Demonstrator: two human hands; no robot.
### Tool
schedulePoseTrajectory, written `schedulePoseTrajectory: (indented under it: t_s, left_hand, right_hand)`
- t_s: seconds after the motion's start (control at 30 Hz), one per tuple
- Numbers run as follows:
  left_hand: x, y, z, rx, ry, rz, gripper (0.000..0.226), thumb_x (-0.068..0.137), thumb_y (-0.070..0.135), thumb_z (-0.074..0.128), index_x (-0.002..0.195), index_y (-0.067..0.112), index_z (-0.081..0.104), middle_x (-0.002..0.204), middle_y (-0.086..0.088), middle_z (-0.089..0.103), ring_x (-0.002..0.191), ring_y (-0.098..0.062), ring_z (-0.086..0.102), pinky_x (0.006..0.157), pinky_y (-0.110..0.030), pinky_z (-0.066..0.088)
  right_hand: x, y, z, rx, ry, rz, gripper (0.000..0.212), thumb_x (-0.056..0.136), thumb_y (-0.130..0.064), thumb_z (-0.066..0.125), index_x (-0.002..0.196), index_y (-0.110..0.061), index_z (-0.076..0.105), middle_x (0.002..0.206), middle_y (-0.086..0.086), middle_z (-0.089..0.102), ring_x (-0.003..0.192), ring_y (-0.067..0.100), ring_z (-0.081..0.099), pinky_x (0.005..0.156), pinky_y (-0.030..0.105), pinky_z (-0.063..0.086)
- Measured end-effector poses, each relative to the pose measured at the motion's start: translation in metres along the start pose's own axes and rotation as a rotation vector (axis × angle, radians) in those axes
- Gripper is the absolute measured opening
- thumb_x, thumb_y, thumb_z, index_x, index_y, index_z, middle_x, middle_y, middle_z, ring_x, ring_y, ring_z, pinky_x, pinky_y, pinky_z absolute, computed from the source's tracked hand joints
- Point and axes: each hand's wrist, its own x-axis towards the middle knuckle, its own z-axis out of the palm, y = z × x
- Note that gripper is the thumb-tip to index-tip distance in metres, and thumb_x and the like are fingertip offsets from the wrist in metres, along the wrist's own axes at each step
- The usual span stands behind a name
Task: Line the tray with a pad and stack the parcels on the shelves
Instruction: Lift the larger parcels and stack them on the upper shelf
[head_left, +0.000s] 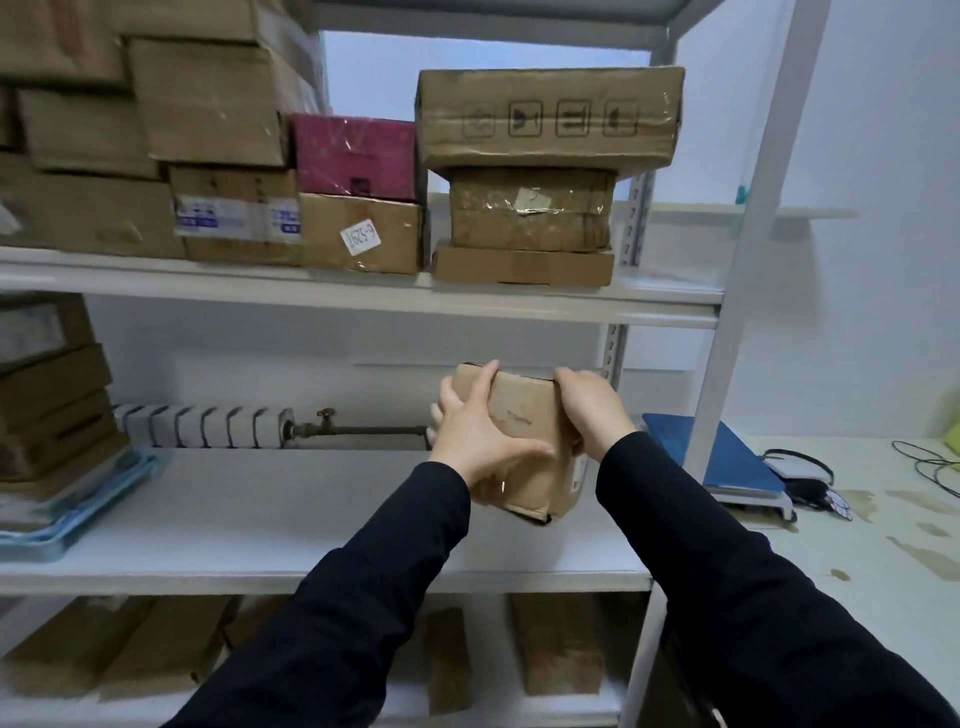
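Fingers: my left hand and right hand clamp the parcel by its sides, tilted over the middle shelf, right end.
Risk: a loosened grip could let it slide off the front edge.
Middle shelf: smooth white board.
Tray: blue, round-cornered, far left, carrying boxes.
Parcel: dented brown cardboard block.

Head-worn wide-angle view, facing shelves close, tilted slightly down.
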Motion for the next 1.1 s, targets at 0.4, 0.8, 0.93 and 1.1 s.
schedulePoseTrajectory:
  t_s: [0.4, 0.8, 0.93, 1.1]
  left_hand:
    - [-0.067, 0.014, -0.080, 0.155, 0.104, 0.033, 0.113, 0.047, 0.066, 0.076, 0.139, 0.045, 0.014, 0.150, -0.016, -0.002, 0.136, -0.040, 0.012, 0.110, -0.055, 0.020]
    - [-0.096, 0.001, -0.188, -0.397, 0.190, 0.101, 0.089, 0.041, 0.048, 0.080, 0.120, 0.044, 0.040, 0.131, -0.005, 0.031, 0.116, -0.025, 0.043, 0.098, -0.043, 0.045]
    - [-0.108, 0.001, -0.211, -0.623, 0.132, 0.149, 0.086, 0.036, 0.048, 0.085, 0.113, 0.043, 0.047, 0.129, -0.006, 0.049, 0.115, -0.025, 0.053, 0.095, -0.047, 0.049]
    - [-0.119, 0.000, -0.227, -0.804, 0.115, 0.217, 0.087, 0.057, 0.027, 0.072, 0.135, 0.023, 0.035, 0.118, -0.002, 0.056, 0.100, -0.018, 0.059, 0.061, -0.020, 0.051]
  right_hand:
    - [-0.108, -0.063, 0.020, -0.188, 0.047, -0.207, 0.035, 0.095, -0.045, 0.035, 0.097, -0.017, 0.057, 0.097, 0.007, 0.060, 0.094, 0.031, 0.058, 0.089, 0.045, 0.052]
    - [-0.187, -0.111, 0.056, -0.104, 0.119, -0.415, 0.057, 0.093, -0.055, 0.036, 0.145, -0.035, 0.024, 0.140, 0.008, 0.028, 0.131, 0.029, 0.025, 0.108, 0.044, 0.022]
    - [-0.203, -0.120, 0.063, -0.148, 0.173, -0.420, 0.065, 0.093, -0.058, 0.035, 0.149, -0.032, 0.015, 0.152, 0.009, 0.014, 0.139, 0.031, 0.015, 0.113, 0.049, 0.014]
    - [-0.223, -0.131, 0.067, -0.250, 0.196, -0.578, 0.065, 0.095, -0.055, 0.034, 0.151, -0.033, 0.010, 0.161, 0.008, -0.005, 0.147, 0.025, -0.007, 0.117, 0.044, -0.004]
